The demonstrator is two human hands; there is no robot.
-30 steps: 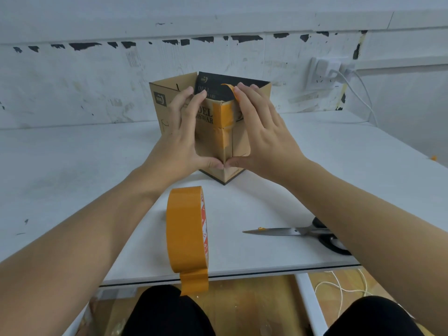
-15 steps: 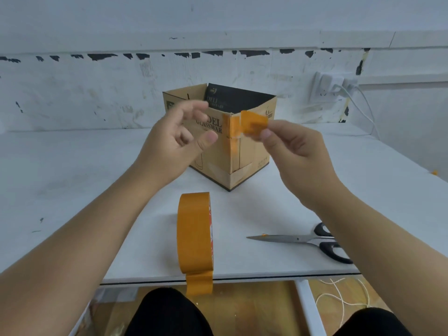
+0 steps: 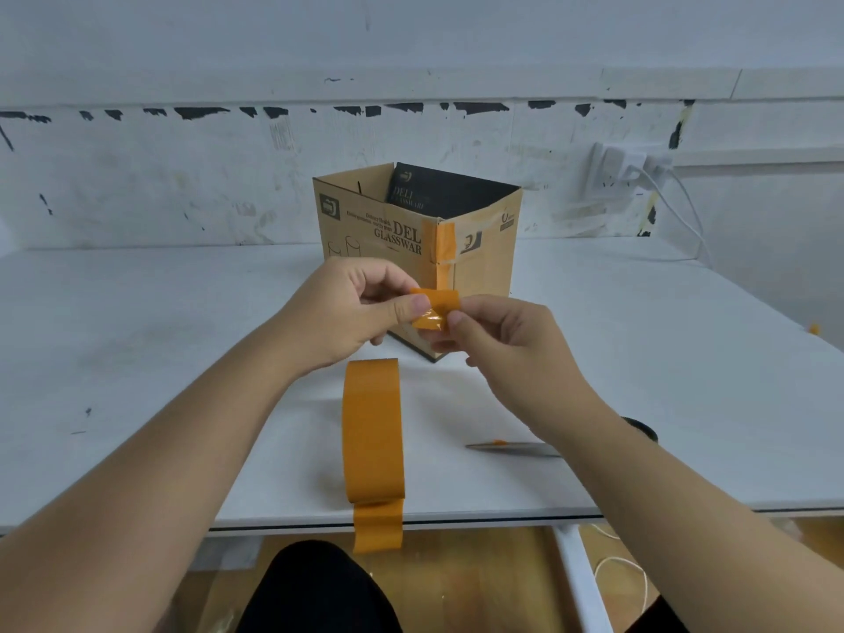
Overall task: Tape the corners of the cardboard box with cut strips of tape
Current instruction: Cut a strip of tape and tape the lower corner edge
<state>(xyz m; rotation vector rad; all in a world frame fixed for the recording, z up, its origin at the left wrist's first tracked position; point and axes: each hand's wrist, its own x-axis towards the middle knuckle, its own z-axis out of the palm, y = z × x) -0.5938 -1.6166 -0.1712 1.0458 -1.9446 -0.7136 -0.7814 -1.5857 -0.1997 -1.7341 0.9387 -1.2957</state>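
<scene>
I hold a short strip [image 3: 434, 308] of orange tape between both hands, in front of the box [image 3: 413, 230] and above the table [image 3: 639, 358]. My left hand [image 3: 351, 308] pinches the strip's left end between thumb and forefinger, the other fingers curled in toward the palm. My right hand [image 3: 507, 340] pinches the right end in the same way, thumb tip against the tape. The strip is creased and partly folded on itself, its lower part glossy. The box stands open-topped on the table just beyond my hands, one corner turned toward me. A piece of orange tape [image 3: 440, 242] already runs down the upper part of that corner, wrapped onto both faces; the lower part of the corner is hidden behind my hands. The tape roll [image 3: 372, 431] stands on edge near the table's front edge, between my forearms, with its loose end hanging down over the edge. The scissors [image 3: 511, 448] lie flat to the right of the roll, blades closed and pointing left, handles mostly hidden behind my right forearm. A small orange scrap clings to the blade.
</scene>
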